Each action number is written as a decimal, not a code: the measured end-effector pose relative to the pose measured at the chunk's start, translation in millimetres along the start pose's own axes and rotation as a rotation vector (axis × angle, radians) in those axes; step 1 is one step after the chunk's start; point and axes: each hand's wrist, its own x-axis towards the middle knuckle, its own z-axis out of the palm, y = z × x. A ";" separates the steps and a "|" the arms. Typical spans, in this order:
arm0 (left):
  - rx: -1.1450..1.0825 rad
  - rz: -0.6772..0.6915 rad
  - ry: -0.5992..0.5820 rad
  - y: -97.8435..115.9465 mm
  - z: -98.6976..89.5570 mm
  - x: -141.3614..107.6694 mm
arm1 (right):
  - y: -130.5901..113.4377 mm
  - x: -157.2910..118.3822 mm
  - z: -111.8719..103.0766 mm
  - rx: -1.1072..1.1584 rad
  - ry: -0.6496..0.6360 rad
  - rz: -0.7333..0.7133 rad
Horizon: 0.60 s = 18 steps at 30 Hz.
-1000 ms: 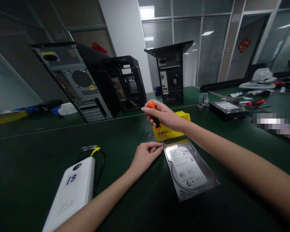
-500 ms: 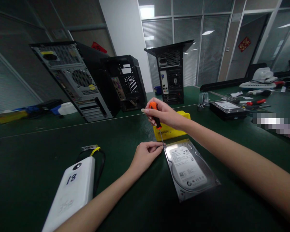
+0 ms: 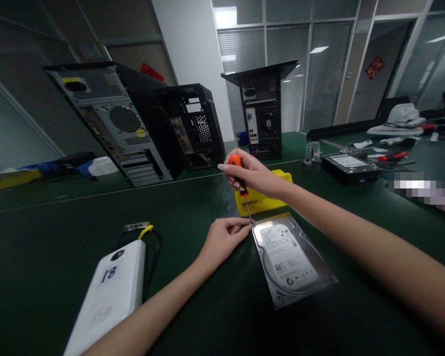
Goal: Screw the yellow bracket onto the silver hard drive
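A silver hard drive with a white label lies flat on the green table. My right hand is closed around the orange and black handle of a screwdriver. Its thin shaft points down, and the tip meets the drive's far left corner. Right beside that corner, my left hand rests on the table, thumb and fingertips pinched together close to the tip. Whatever lies between those fingertips is too small to make out. Partly behind my right hand sits a yellow case.
A white power bank marked 18 lies by my left forearm, with a black cable. Computer cases stand at the back. Another hard drive, a clear jar and red-handled pliers are at the right.
Almost nothing differs. My right hand and the screwdriver handle have shifted very slightly, with the tip staying at the drive's corner.
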 end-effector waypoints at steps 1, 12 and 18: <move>0.000 -0.002 -0.002 0.0 0.1 0.2 | 0.4 0.2 0.3 0.000 0.003 -0.005; -0.037 -0.008 -0.005 4.4 0.0 -0.4 | 3.3 -0.1 0.2 -0.015 0.006 -0.034; -0.041 -0.015 -0.011 1.8 0.3 0.2 | 1.6 0.0 0.6 -0.016 0.020 -0.012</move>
